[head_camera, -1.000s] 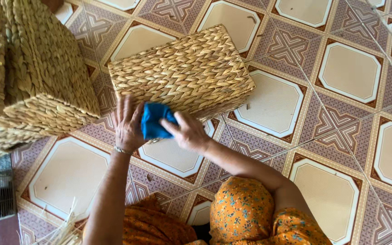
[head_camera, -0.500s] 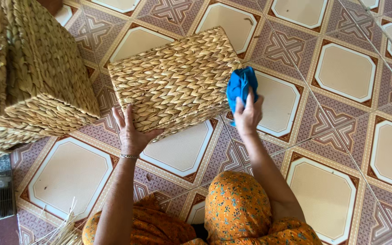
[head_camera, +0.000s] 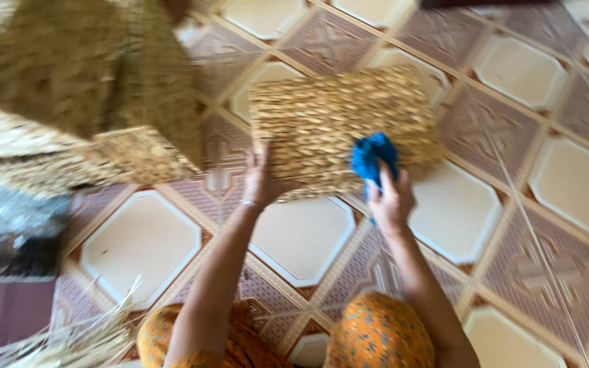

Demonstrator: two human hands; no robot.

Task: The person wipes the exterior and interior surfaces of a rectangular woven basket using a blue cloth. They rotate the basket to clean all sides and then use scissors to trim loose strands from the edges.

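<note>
A rectangular woven straw basket (head_camera: 335, 116) lies bottom up on the patterned tile floor in front of me. My left hand (head_camera: 262, 178) rests flat against its near left edge, fingers spread. My right hand (head_camera: 391, 199) grips a bunched blue cloth (head_camera: 372, 157) and presses it on the basket's near right part. The picture is blurred by motion.
A stack of larger woven baskets (head_camera: 83, 88) fills the upper left. Loose dry straw (head_camera: 83, 337) lies at the lower left, beside a dark object (head_camera: 15, 252). My knees in orange patterned cloth (head_camera: 376, 334) sit at the bottom. Tiled floor (head_camera: 547, 191) spreads to the right.
My right hand has carried the blue cloth from the basket's right end back onto its near right part. The view has swung, shifting the basket right of centre. My left hand stays on the edge.
</note>
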